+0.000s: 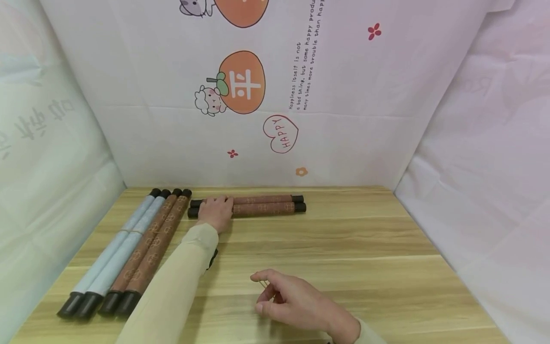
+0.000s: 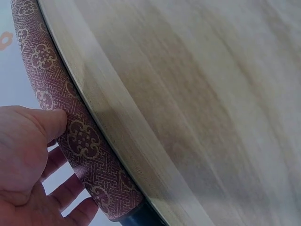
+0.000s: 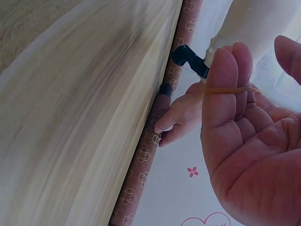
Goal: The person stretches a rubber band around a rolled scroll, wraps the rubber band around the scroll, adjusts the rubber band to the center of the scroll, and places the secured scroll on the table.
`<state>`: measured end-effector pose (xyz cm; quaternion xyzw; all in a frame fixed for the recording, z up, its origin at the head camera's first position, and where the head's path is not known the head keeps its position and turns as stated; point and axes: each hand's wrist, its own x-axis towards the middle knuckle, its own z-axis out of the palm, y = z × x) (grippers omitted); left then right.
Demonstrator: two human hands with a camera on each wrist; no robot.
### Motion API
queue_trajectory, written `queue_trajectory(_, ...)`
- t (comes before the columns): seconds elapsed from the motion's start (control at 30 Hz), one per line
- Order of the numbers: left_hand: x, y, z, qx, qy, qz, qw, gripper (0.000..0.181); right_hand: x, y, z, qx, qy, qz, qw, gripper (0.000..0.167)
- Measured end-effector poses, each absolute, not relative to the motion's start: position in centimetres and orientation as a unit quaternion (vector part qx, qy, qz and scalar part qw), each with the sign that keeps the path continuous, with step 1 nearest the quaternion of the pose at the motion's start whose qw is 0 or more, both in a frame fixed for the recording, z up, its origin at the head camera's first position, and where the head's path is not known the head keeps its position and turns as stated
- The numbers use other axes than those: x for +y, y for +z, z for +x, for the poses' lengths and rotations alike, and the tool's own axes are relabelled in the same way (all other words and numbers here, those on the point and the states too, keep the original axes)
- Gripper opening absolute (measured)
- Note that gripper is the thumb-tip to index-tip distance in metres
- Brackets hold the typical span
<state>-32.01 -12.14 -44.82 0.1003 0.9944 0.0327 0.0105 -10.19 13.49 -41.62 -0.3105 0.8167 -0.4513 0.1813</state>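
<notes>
Two brown patterned scrolls (image 1: 266, 208) with black end caps lie side by side across the back of the table. My left hand (image 1: 216, 213) grips them near their left end. In the left wrist view, the thumb of that hand (image 2: 28, 150) presses on one brown scroll (image 2: 84, 141), with the other fingers on its far side. My right hand (image 1: 296, 301) hovers above the front of the table, away from the scrolls. A thin tan rubber band (image 3: 228, 90) loops round its fingertips, and the thumb stands apart from it.
Along the left side lie two light-blue scrolls (image 1: 113, 258) and two more brown scrolls (image 1: 150, 253), side by side, with thin bands round them. Wood-grain table (image 1: 365, 267) spreads to the right. White printed cloth (image 1: 343, 134) closes off the back and both sides.
</notes>
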Motion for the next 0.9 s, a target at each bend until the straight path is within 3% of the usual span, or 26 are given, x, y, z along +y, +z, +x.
queue_trajectory(0.9,-12.47,-44.82,-31.56,0.988,0.068,0.135,0.017,0.044,13.39,-41.55,-10.28,0.817,-0.446,-0.319,0.180,0.049)
